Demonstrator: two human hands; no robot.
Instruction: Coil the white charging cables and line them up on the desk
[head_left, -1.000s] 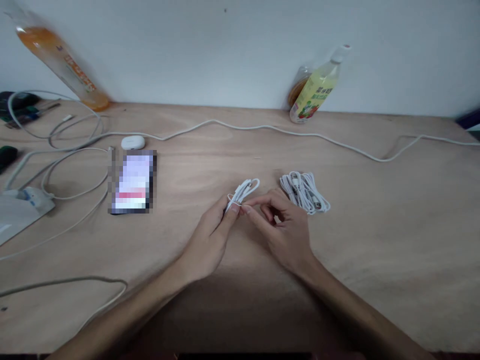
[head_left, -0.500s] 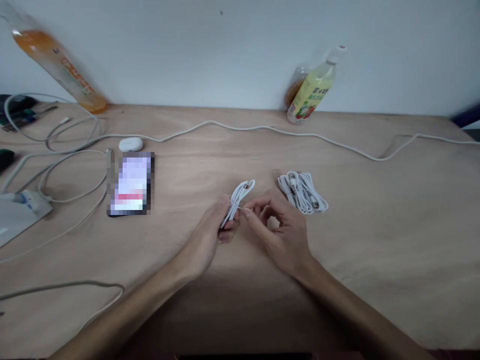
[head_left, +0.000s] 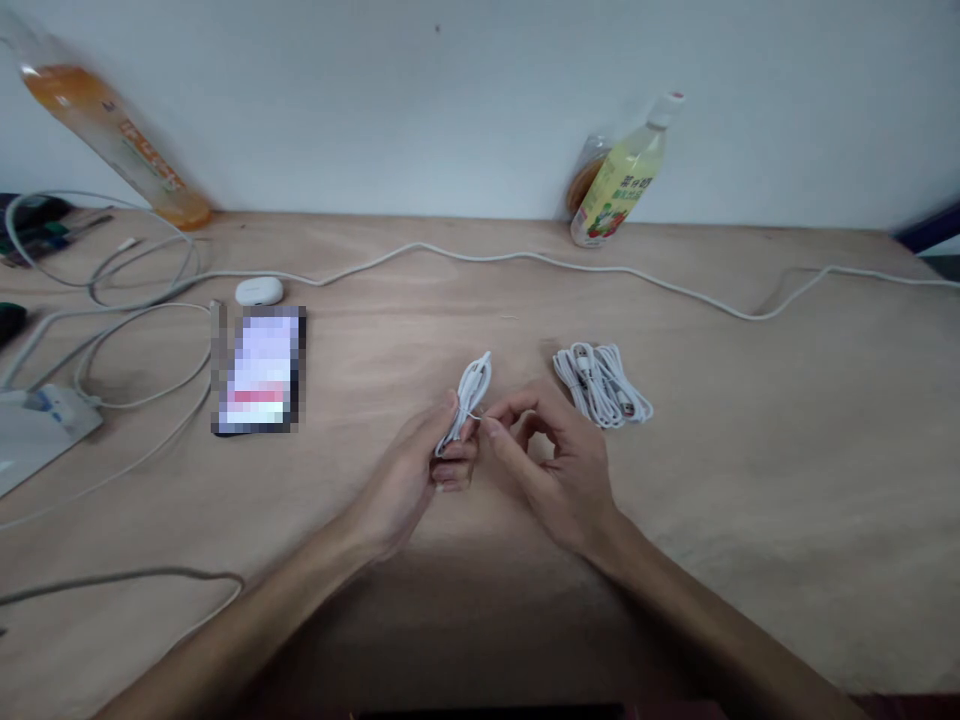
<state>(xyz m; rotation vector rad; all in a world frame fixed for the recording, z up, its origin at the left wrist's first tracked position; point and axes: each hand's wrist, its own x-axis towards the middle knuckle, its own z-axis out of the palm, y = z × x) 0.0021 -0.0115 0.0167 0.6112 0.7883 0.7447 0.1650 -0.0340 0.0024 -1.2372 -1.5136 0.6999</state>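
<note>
So your left hand [head_left: 409,480] has a closed grip on a small coiled white cable [head_left: 466,390], thumb along one side and fingers curled underneath, with the coil tilted and its top end poking up past your fingers. Your right hand [head_left: 566,465] is just beside it, thumb and index fingertip pinched together on the end of a thin white tie [head_left: 474,415] that crosses the coil, and the rest of that grip is loosely curled. Both hands are over the middle of the table [head_left: 750,450], near the front.

Just past your right knuckles there's a bigger white cable bundle [head_left: 604,385] lying flat, a couple of metal plugs showing. Over to the left you've got a phone [head_left: 259,370], screen lit but too blurred to read, with a white earbud case [head_left: 259,291] just behind it. A long white cord [head_left: 525,257] snakes across the back, in front of a yellow-green bottle [head_left: 619,190] by the wall
</note>
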